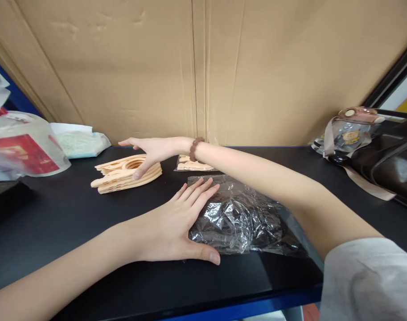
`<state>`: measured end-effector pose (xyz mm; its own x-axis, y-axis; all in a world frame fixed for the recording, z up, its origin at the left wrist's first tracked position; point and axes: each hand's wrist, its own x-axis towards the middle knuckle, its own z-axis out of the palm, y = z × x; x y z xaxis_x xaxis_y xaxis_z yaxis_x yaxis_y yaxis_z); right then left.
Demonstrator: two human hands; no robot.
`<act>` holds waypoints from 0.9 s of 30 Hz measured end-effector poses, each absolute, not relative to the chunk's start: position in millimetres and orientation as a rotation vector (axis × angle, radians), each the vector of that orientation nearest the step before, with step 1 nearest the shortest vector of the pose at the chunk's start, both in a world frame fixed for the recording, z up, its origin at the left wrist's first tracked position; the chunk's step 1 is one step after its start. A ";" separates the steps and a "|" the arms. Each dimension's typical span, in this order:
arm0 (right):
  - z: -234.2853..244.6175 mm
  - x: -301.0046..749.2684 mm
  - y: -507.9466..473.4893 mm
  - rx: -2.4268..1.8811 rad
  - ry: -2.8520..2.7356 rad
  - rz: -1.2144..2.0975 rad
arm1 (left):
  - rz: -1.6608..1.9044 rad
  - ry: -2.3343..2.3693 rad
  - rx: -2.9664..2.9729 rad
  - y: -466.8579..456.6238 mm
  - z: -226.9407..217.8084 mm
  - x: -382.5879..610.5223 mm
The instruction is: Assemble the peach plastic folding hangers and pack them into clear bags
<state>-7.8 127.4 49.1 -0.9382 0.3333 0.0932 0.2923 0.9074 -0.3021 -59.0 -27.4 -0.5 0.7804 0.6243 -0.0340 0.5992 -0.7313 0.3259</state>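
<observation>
My left hand [178, 223] lies spread over the left edge of a crinkled clear plastic bag [236, 223], its fingers apart. Crossing above the bag, my right arm reaches to the left, a brown beaded bracelet [194, 149] at its wrist. My right hand [151, 154] is over a stack of cream-coloured clothes hangers [126, 174], fingers stretched out. Its thumb is at the stack's near side; whether it presses on the stack I cannot tell. Behind the right wrist, partly hidden, lies a packet of similar cream-coloured pieces [193, 166].
A tall cardboard sheet [123, 80] stands along the back of the black table [72, 214]. On the left are a plastic bag with a red label [26, 147] and a pack of tissues [83, 142]. A clear bottle with a strap [348, 131] and a black bag [390, 151] occupy the right.
</observation>
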 end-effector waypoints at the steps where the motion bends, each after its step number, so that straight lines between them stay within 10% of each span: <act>1: 47.1 -11.0 127.8 -0.497 -2.912 0.476 | 0.103 0.943 2.661 -27.4 -0.2 -58.7; 27: 37.9 253.8 15.4 -1.193 -2.345 0.055 | -0.030 1.116 2.620 -32.5 7.5 -54.5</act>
<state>253.8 15.4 37.9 -0.4877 0.7668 0.4173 0.7465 0.6141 -0.2560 -54.5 -32.5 7.5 0.6989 0.7028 -0.1323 0.7089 -0.6563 0.2584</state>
